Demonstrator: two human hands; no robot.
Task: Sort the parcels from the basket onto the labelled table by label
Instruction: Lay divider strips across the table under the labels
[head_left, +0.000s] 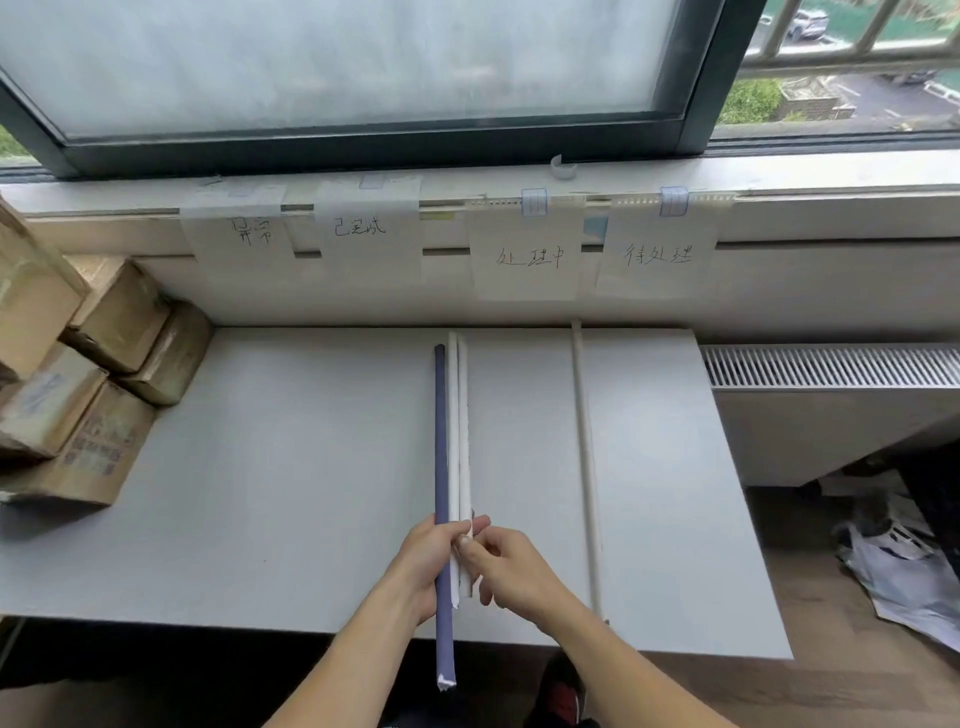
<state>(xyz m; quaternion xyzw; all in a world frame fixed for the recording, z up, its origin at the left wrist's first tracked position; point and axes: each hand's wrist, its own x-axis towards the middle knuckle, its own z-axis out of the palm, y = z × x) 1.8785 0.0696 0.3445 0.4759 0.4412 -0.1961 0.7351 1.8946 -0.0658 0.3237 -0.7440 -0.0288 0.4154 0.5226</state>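
**Rods in hand, parcels off to the left**

Nearest the person, both hands meet over the table's front edge. The left hand (431, 561) curls round a blue rod (441, 441). The right hand (511, 569) pinches the near ends of two white rods (458, 415) that lie tight against the blue one. All three run lengthwise straight away from the person toward the wall, and the blue rod's near end overhangs the table (311, 467).

To the right, well apart, a single rod (584, 441) lies flat on the table along the same near-to-far line.

The parcels (88, 389), brown boxes, sit piled at the table's far-left corner and edge, well left of both hands. The left hand is the nearer one, so reaching them would likely fall to it once the rods are set down. No basket is in view.

Farthest back, four handwritten labels (527, 254) hang along the wall under the sill. The rods point at the gap between the second and third.
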